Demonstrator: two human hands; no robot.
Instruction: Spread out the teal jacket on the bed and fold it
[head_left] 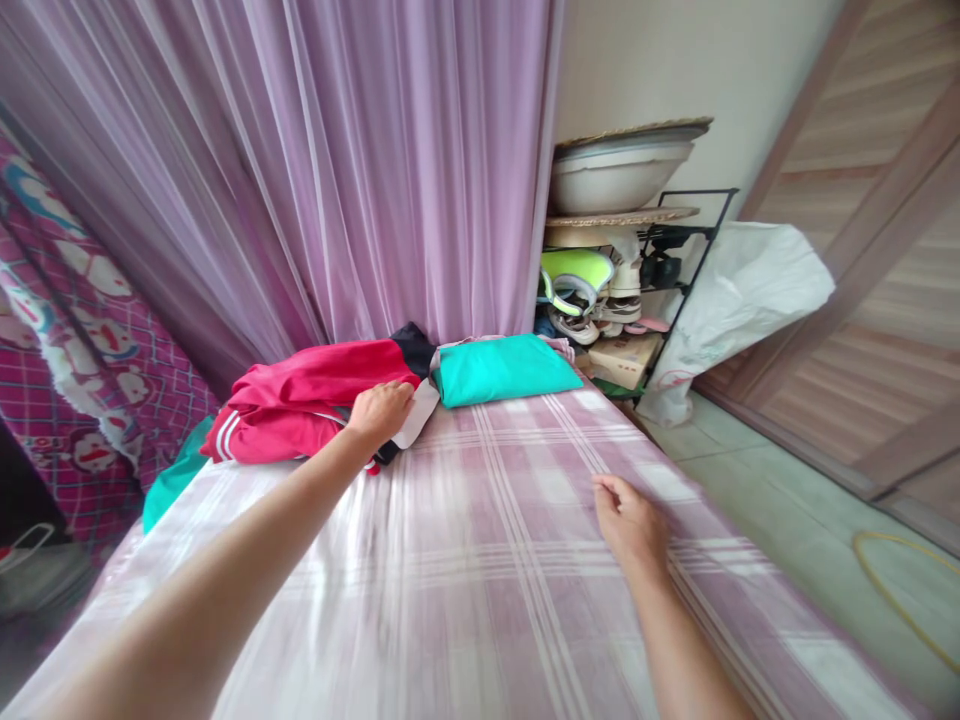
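Observation:
My left hand (382, 410) reaches to the heap of clothes at the far side of the bed. Its fingers are closed on the red jacket (300, 385), which has white stripes and a dark navy part (414, 348). A flat white piece (417, 414) shows beside my fingertips; whether I touch it is hard to see. To the right of it lies a folded turquoise cloth (510, 370). My right hand (631, 522) is curled into a loose fist over the checked bed sheet (480, 600), with nothing visible in it.
Behind the bed hangs a purple curtain (420, 180). A rack (701, 260) at the right holds shoes and a large white basin (622, 175). Next to it stand a white plastic bag (739, 300) and a wooden door (862, 250). Patterned pink fabric (90, 370) hangs at the left.

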